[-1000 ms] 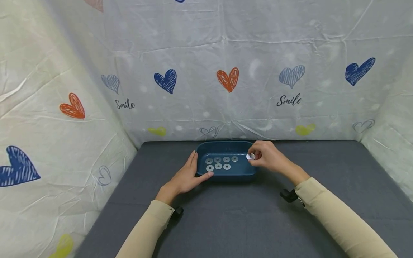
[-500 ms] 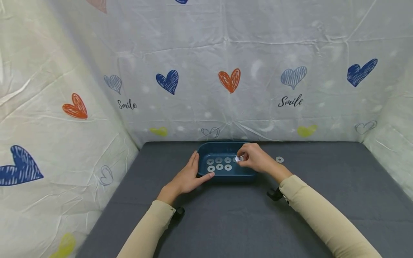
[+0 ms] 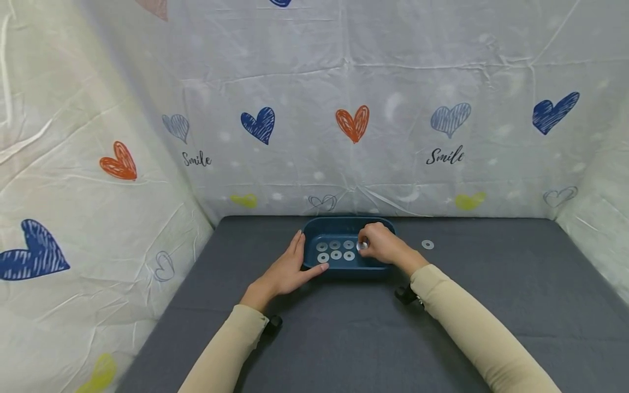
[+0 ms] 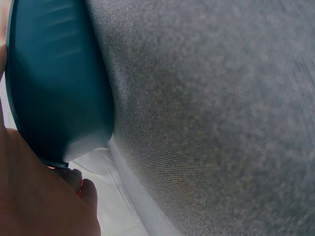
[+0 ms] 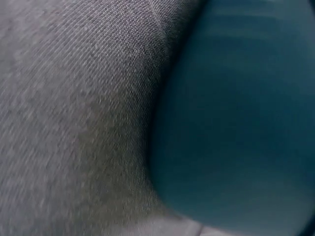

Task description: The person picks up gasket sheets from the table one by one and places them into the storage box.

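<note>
A dark blue tray (image 3: 339, 272) stands at the back of the grey table, with flat metal washers (image 3: 336, 254) laid out in two rows on its floor. My right hand (image 3: 385, 245) reaches over its right side and pinches a washer (image 3: 362, 246) low at the right end of the rows; the fingers partly hide it. My left hand (image 3: 287, 267) rests against the tray's left end, fingers straight along the outer wall and thumb at the front rim. In the right wrist view, only the tray's outer wall (image 5: 231, 123) and the tablecloth show.
One more washer (image 3: 427, 244) lies on the grey tablecloth (image 3: 334, 338) to the right of the tray. A pale curtain (image 3: 300, 82) printed with hearts hangs right behind the table's back edge and along both sides.
My right hand has moved left and down from the tray's right rim with the washer, uncovering the one on the table. The left hand stays at the tray.
</note>
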A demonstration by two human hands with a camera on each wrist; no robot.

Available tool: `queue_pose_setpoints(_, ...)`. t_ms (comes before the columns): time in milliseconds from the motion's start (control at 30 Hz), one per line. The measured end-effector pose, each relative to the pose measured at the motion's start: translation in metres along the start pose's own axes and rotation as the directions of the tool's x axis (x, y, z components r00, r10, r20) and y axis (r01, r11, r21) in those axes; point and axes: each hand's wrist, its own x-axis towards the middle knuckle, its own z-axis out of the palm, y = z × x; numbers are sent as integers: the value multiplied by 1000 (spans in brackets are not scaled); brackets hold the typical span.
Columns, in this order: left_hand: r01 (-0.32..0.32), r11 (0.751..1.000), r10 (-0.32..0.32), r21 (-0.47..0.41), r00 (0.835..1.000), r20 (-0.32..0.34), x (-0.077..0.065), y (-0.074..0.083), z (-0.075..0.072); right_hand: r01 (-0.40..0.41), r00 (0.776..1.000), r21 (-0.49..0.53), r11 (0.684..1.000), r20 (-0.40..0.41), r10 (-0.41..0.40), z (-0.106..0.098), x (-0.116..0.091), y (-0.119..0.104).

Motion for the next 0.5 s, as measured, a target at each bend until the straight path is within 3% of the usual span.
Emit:
queue_pose_setpoints(300, -5, 1000, 5, 5, 1000, -3, -2, 3, -1, -61, 997, -84, 995, 43, 65, 10, 9, -4)
queue_pose_setpoints(500, -6, 1000, 6, 9, 1000, -4, -2, 1, -1, -51, 998, -103, 993, 28, 54, 15, 13, -6)
